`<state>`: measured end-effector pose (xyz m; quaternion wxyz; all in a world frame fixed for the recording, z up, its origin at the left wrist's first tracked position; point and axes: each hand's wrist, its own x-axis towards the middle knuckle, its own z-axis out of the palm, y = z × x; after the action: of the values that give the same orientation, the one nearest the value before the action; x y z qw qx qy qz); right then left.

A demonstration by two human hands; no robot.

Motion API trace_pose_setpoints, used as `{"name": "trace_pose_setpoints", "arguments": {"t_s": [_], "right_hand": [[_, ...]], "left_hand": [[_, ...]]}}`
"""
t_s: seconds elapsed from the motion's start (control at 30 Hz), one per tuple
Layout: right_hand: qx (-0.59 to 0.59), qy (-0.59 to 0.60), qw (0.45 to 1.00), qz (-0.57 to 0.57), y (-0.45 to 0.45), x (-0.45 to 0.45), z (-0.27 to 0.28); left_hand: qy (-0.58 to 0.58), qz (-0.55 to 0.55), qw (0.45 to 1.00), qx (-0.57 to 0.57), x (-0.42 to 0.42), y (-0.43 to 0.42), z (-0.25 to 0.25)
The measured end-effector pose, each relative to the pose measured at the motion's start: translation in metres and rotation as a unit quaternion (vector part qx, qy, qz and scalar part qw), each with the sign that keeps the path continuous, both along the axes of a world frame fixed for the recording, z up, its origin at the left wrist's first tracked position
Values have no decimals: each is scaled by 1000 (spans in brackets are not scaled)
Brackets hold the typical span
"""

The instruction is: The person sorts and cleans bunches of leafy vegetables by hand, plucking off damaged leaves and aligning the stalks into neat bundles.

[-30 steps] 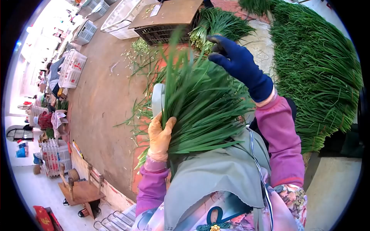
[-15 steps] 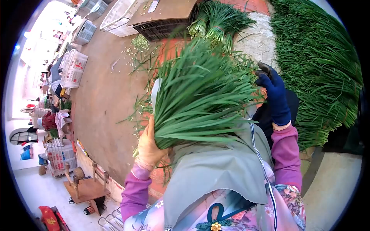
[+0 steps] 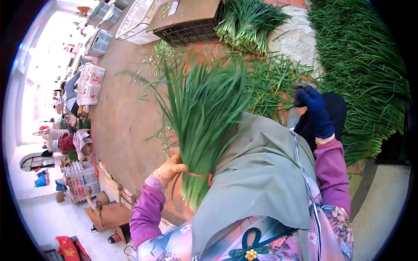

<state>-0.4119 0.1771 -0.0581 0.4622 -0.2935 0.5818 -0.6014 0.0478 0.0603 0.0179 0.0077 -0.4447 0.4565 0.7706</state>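
My left hand (image 3: 169,170), in a pale glove, grips a bundle of garlic chives (image 3: 204,108) near a red band (image 3: 198,175) around its lower stems. The leafy tops point away from me and blur slightly; the pale stem ends rest near my apron (image 3: 265,174). My right hand (image 3: 312,106), in a blue glove with dark fingertips, hangs apart from the bundle at the right. Its fingers are bent and a little apart, with nothing visible in them. Loose green leaves (image 3: 272,82) litter the floor just beyond it.
A long heap of chives (image 3: 357,74) lines the right side. Tied bundles (image 3: 248,26) lie at the back beside a board-topped dark crate (image 3: 189,32). White crates (image 3: 90,84) and a wooden stool (image 3: 106,213) stand to the left. A person (image 3: 71,91) is in the distance.
The chive bundle has swung from leaning right to nearly upright, showing its red band and stems. My right hand stays raised at the right, its fingers slightly closer together.
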Motion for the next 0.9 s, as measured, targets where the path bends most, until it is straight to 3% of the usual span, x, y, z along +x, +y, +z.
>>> {"name": "trace_pose_setpoints", "arguments": {"t_s": [0.03,0.07,0.13,0.17,0.23,0.37,0.53,0.63,0.7,0.77,0.8,0.87,0.9], "right_hand": [[3,-1,1000,1,0,3,-1],[18,-3,1000,9,0,6,0],[31,-2,999,23,-4,9,-1],[35,8,999,34,-5,10,-4],[37,17,998,51,-8,12,-13],[24,21,997,70,-8,20,-19],[-34,125,989,69,-13,47,-8],[-177,356,904,158,-19,79,37],[-296,408,842,195,-28,102,50],[-256,485,777,309,-26,117,60],[-257,485,777,309,-33,126,66],[-380,579,674,257,-46,152,76],[-379,578,676,255,-53,161,76]], "left_hand": [[-76,-23,997,-22,-16,2,16],[-77,-21,997,-19,-19,2,14],[15,65,990,-120,-26,-1,10],[14,70,990,-120,-32,-3,9],[16,93,960,-263,-48,-7,10],[99,179,945,-255,-74,-11,6],[-1,270,946,-180,-75,-24,14],[-2,281,945,-167,-82,-27,25],[0,293,944,-148,-90,-27,29],[1,303,940,-156,-88,-31,15],[-1,312,937,-160,-90,-30,13],[-7,320,934,-161,-88,-28,10],[-7,307,938,-161,-86,-29,11]]}}
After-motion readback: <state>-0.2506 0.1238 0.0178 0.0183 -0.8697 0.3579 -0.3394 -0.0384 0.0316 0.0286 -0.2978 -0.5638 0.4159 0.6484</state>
